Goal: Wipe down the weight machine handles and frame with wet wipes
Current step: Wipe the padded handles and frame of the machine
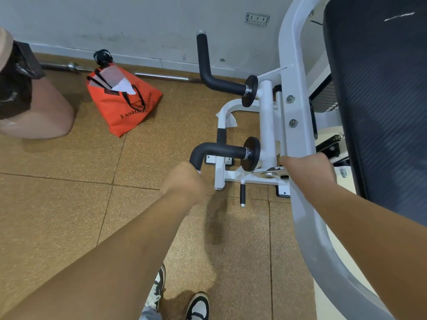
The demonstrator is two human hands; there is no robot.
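The left hand (pixel 184 181) clamps a white wet wipe (pixel 199 172) round the curved black foam handle (pixel 221 149), its bar running rightward from the fingers; the right hand's (pixel 309 168) grip is hidden.

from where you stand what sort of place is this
Most likely a gym: a white-framed weight machine with a black grip handle, and a barbell lying on speckled, rubber-look floor tiles.

- Handles (pixel 220 150): black.
- Frame (pixel 298 125): white.
- Seat pad (pixel 381 100): black, ribbed.
- Bag (pixel 120 100): orange, black lettering.
- Floor (pixel 69 204): speckled tan tiles.
- Shoes (pixel 198 306): black and white.
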